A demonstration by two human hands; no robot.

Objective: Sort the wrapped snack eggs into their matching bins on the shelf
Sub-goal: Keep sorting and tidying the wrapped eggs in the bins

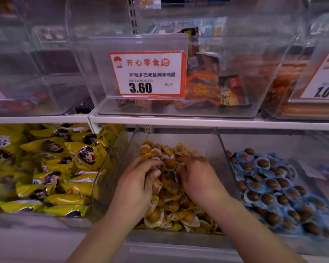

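On the lower shelf, a clear plastic bin of yellow cartoon-printed snack packets is sitting at the far left, taking no part in the work. Next to it, the clear plastic middle bin is holding the heap of yellow-wrapped snack eggs, and both hands are digging into it. The left hand is lying on the heap with its fingers curled around wrapped eggs, pinching a few against the palm. Just above and between the two hands, one brown egg in a yellow wrapper is standing up; both hands' fingertips are meeting at it, so neither hand looks nearer. The right hand is curling its fingers into the pile; what it is pinching I cannot tell. Further right, the clear bin of blue-wrapped brown snack eggs is waiting just beside.
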